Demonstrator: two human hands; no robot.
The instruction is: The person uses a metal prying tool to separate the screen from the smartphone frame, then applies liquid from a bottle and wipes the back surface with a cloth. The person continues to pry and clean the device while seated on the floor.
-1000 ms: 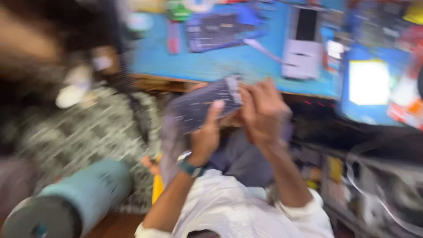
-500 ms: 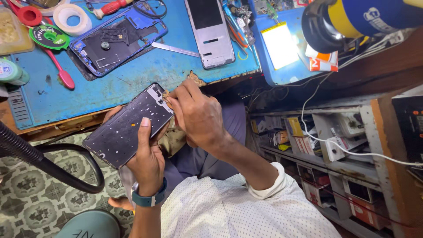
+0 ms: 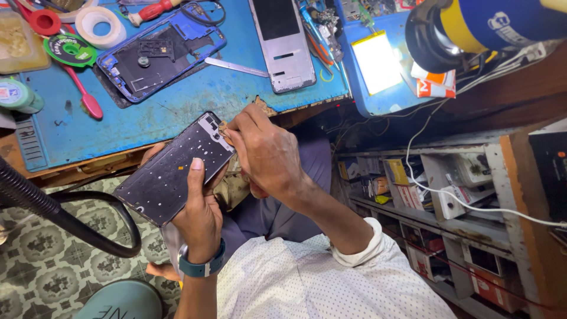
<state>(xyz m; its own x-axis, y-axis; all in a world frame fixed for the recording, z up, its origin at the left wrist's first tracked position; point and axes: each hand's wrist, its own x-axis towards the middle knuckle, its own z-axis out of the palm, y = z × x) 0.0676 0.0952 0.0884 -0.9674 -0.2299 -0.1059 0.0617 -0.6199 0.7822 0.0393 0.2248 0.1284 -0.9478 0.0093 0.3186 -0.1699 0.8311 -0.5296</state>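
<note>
- Dark glass and metal: the phone screen frame [image 3: 175,169] lies inner side up in the left hand [image 3: 198,215], held over the lap just below the edge of the blue work mat [image 3: 195,97].
- The left hand's fingers are curled under the frame and the thumb presses flat on its face, gripping it.
- The right hand [image 3: 266,153] is pinched closed at the frame's upper corner; whether it holds a small tool or a scrap, I cannot tell.
- To do this well, I judge the frame wants steady support and light, shallow picking at the corner, so it neither flexes nor slips.
- Containers: a shallow clear tray [image 3: 20,44] at the mat's left end holds pale brownish bits, too blurred to name.
- Shelves [image 3: 449,221] at the right hold small boxes.
</note>
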